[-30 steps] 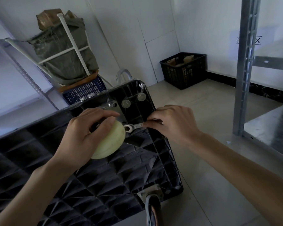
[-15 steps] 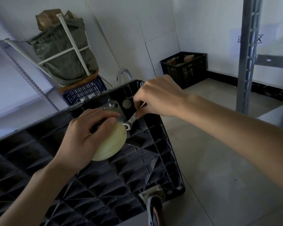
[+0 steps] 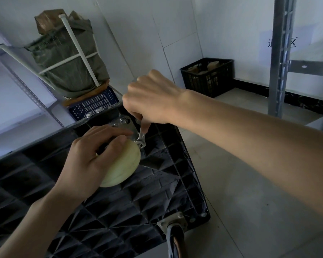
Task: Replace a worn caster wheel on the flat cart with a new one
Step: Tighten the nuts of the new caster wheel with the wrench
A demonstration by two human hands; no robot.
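Fingers (image 3: 138, 118) round wrench (image 3: 140, 137) — caster wheel (image 3: 122, 166)

Storeroom: steel racking (image 3: 280, 53), black crate (image 3: 207, 77), stuffed sack (image 3: 67, 58), tiled floor (image 3: 250, 183).

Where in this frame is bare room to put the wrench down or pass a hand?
Free: the ribbed underside of the cart between the cream caster wheel and the dark caster; also the tiled floor between cart and black crate. Crowded: the mounting plate, where the left hand, right hand and wrench meet.
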